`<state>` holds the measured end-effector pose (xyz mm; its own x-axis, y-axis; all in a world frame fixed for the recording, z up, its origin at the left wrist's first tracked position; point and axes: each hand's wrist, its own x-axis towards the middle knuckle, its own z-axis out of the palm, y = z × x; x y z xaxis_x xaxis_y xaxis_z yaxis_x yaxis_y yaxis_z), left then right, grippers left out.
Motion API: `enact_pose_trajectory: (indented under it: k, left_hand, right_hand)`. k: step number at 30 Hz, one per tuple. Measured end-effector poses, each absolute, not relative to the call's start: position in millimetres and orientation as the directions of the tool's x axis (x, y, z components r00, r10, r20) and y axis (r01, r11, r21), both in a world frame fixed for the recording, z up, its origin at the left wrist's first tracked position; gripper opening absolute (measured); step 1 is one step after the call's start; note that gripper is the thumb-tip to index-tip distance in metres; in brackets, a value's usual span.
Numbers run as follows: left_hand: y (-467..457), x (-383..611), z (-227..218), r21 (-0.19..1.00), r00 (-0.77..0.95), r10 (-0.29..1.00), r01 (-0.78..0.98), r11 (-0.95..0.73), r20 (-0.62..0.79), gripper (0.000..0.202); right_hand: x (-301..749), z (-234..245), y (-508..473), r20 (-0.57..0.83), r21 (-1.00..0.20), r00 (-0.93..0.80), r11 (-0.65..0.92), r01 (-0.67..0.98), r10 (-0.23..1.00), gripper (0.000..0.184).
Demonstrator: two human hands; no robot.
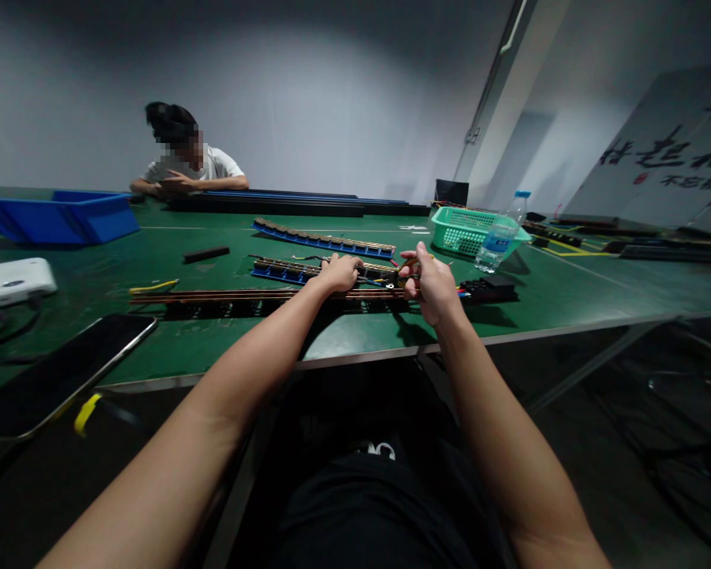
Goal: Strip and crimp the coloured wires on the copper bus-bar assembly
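My left hand [339, 274] lies curled over a short blue-based strip with copper-coloured rails [281, 271]. Its fingertips are closed at the strip's far side, partly hidden. Thin wires [370, 280] run from beside these fingers towards the right hand. My right hand [435, 284] is closed around a small tool with dark and yellowish handles [404, 273]; it looks like pliers, though the fingers cover most of it. Below both hands a longer copper-railed strip [237, 296] lies along the table. Its right end meets a black block [493, 288] with coloured wires.
Another blue-based strip [325, 240] lies beyond my hands. A green basket [450, 233] and a water bottle [498, 245] stand right. Leftward are a blue bin [65, 217], a white box [15, 280] and a phone [65, 371]. Across the table [183, 356] sits a person [219, 164].
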<state>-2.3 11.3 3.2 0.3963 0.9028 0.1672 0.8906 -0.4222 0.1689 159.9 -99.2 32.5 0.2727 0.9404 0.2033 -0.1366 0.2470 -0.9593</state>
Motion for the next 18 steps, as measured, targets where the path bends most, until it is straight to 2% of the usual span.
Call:
enact_pose_trajectory:
  k: [5, 8, 10, 12, 14, 18]
  left_hand:
    - [16, -2, 1, 0.171, 0.404, 0.897, 0.885, -0.433, 0.177, 0.046]
    - [16, -3, 0, 0.172, 0.411, 0.895, 0.882, -0.439, 0.175, 0.047]
    - [16, -3, 0, 0.177, 0.415, 0.892, 0.878, -0.444, 0.177, 0.047]
    - [17, -3, -1, 0.183, 0.414, 0.891, 0.876, -0.445, 0.186, 0.048]
    - [18, -3, -2, 0.186, 0.406, 0.893, 0.879, -0.439, 0.192, 0.049]
    - [19, -3, -2, 0.183, 0.404, 0.893, 0.880, -0.439, 0.198, 0.050]
  right_hand:
    - [158, 25, -88, 0.200, -0.969, 0.257, 0.230, -0.092, 0.946, 0.052]
    - [153, 11, -83, 0.305, -0.952, 0.206, 0.306, 0.028, 0.930, 0.055]
    - [150, 2, -85, 0.434, -0.893, 0.147, 0.403, 0.200, 0.889, 0.051]
    - [149, -2, -89, 0.551, -0.778, 0.073, 0.481, 0.405, 0.831, 0.043]
    - [148, -3, -94, 0.604, -0.667, -0.004, 0.508, 0.545, 0.797, 0.038]
    - [150, 2, -99, 0.606, -0.600, -0.075, 0.517, 0.611, 0.792, 0.036]
